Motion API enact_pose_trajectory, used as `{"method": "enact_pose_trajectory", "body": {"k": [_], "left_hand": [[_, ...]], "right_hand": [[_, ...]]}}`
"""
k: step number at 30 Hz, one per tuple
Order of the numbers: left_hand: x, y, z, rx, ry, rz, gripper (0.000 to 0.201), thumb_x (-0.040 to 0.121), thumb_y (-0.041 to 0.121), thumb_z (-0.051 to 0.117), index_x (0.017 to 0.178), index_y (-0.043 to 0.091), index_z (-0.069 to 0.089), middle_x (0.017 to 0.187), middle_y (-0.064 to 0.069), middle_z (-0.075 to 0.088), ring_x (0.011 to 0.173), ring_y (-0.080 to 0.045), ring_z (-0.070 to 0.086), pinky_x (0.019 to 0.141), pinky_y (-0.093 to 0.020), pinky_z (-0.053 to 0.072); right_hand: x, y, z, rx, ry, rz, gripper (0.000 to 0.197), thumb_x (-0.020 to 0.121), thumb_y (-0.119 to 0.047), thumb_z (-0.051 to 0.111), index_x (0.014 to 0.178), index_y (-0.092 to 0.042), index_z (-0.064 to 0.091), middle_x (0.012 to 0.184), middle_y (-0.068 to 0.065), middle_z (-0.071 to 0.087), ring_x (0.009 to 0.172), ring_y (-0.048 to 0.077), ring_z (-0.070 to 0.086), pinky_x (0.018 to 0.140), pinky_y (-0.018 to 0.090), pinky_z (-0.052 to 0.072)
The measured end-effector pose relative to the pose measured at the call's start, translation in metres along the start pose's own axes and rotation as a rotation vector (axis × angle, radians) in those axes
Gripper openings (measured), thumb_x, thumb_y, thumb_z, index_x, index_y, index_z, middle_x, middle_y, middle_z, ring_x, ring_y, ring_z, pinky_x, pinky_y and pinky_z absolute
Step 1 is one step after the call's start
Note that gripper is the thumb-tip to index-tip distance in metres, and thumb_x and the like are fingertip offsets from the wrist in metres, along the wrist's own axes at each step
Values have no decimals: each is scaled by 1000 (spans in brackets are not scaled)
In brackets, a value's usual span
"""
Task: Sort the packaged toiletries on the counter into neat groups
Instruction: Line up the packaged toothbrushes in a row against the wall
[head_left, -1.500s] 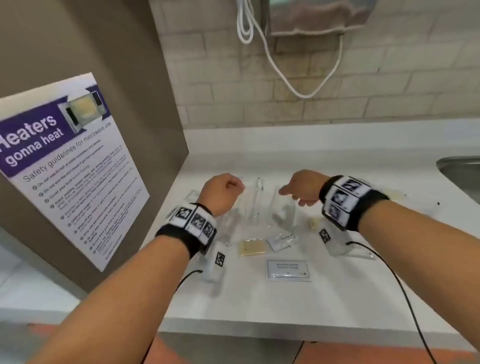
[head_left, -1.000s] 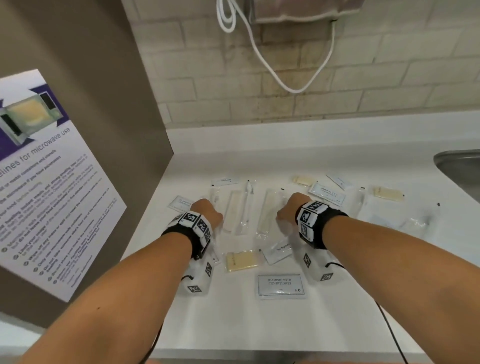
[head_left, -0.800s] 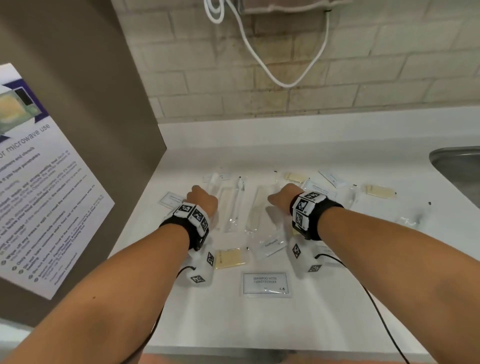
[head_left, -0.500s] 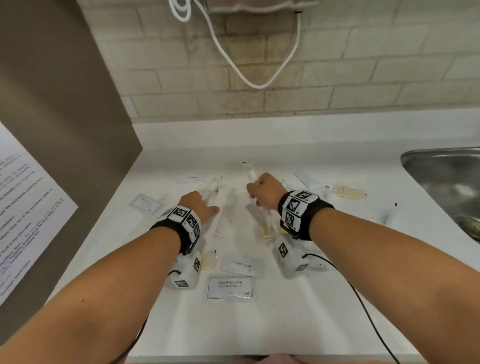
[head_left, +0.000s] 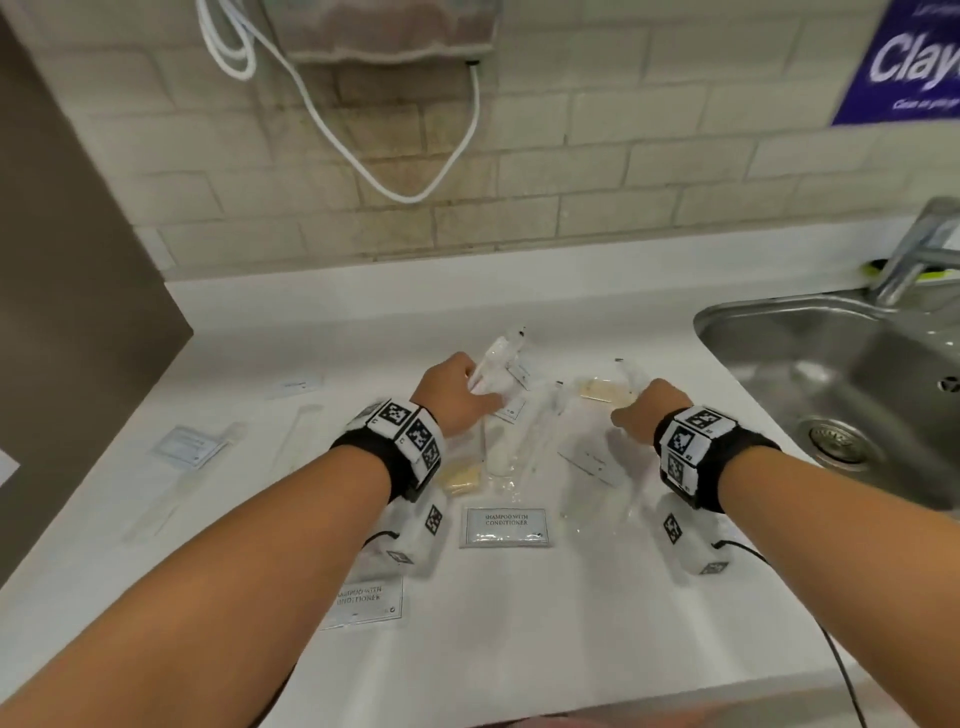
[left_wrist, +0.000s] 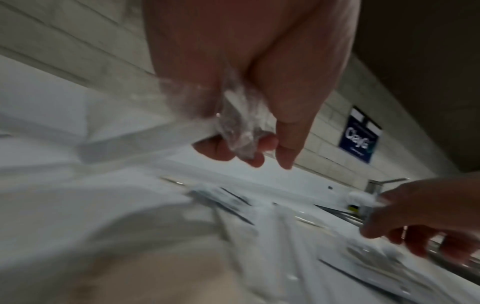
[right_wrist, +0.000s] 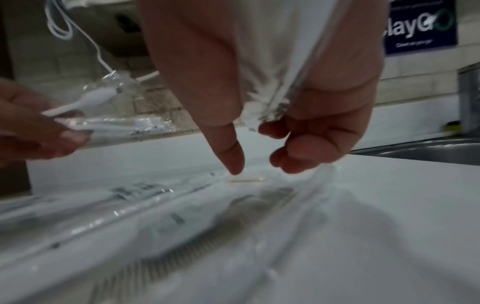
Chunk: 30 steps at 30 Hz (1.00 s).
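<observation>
Landmark: the flat white sachet (head_left: 505, 526) printed "SHAMPOO WITH CONDITIONER", lying face up on the white bench (head_left: 597, 623).
Nearest: a second shampoo sachet (head_left: 368, 603) lies nearer than the landmark and to its left, partly under the left forearm.
Just beyond the landmark: a small yellowish soap packet (head_left: 460, 478) to its left, a clear wrapper with a white tube (head_left: 500, 452) straight behind, and loose clear packets to its right.
Left hand: the left hand (head_left: 457, 397) is beyond the landmark and slightly left, knuckles up, fingers curled and pinching a crinkled clear packet (left_wrist: 239, 127); in the right wrist view a white toothbrush (right_wrist: 85, 101) shows inside it, its head raised off the bench.
Right hand: the right hand (head_left: 649, 410) is beyond the landmark to the right, palm down; the fingers (right_wrist: 306, 152) are curled and a clear plastic packet (right_wrist: 270, 96) with a thin white strip inside is gripped against the palm, the thumb pointing down at the bench.
Far left of the landmark: long clear packets and a pale sachet (head_left: 188, 447) lie apart.
Far right: a stainless steel sink (head_left: 831, 374), sunk in the bench.
Beyond all: a beige brick wall with a white cable (head_left: 363, 171) looping down.
</observation>
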<state>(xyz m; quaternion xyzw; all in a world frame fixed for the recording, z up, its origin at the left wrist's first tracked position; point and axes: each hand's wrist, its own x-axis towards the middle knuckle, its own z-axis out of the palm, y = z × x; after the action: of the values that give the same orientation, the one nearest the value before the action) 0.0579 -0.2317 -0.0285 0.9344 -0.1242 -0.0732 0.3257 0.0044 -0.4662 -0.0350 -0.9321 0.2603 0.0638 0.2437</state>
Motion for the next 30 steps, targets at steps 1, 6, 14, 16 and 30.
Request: {"method": "enact_pose_trajectory", "body": {"k": [1, 6, 14, 16, 30], "left_hand": [[3, 13, 12, 37, -40, 18, 38, 80, 41, 72, 91, 13, 47, 82, 2, 49, 73, -17, 49, 58, -26, 35], [7, 42, 61, 284, -164, -36, 38, 76, 40, 72, 71, 14, 45, 70, 0, 47, 64, -16, 50, 55, -25, 38], [1, 46, 66, 332, -202, -173, 33, 79, 25, 71, 67, 12, 42, 66, -1, 45, 68, -20, 53, 50, -23, 38], [0, 43, 65, 295, -190, -199, 28, 82, 20, 65, 67, 12, 44, 65, -1, 46, 69, -20, 54, 50, -23, 38], [-18, 8, 24, -248, -48, -120, 33, 90, 32, 58, 111, 9, 47, 103, -10, 60, 86, -24, 58, 78, -35, 49]], "right_hand": [[0, 11, 2, -29, -1, 41, 59, 81, -23, 66, 136, -10, 46, 81, 8, 58, 78, 28, 59, 57, 29, 48], [-10, 42, 11, -30, 127, 200, 63, 75, -33, 71, 122, -5, 41, 121, 14, 52, 111, 33, 56, 89, 39, 48], [-9, 51, 11, 119, 17, 273, 61, 82, -20, 66, 130, -1, 33, 127, 19, 52, 115, 37, 56, 92, 38, 50], [-6, 47, 11, 189, -5, 256, 58, 80, -13, 65, 129, 0, 35, 123, 19, 54, 111, 38, 59, 93, 42, 52], [-4, -31, 8, 433, 13, -77, 46, 90, -19, 53, 124, 0, 29, 94, 13, 58, 72, 26, 60, 56, 33, 49]]}}
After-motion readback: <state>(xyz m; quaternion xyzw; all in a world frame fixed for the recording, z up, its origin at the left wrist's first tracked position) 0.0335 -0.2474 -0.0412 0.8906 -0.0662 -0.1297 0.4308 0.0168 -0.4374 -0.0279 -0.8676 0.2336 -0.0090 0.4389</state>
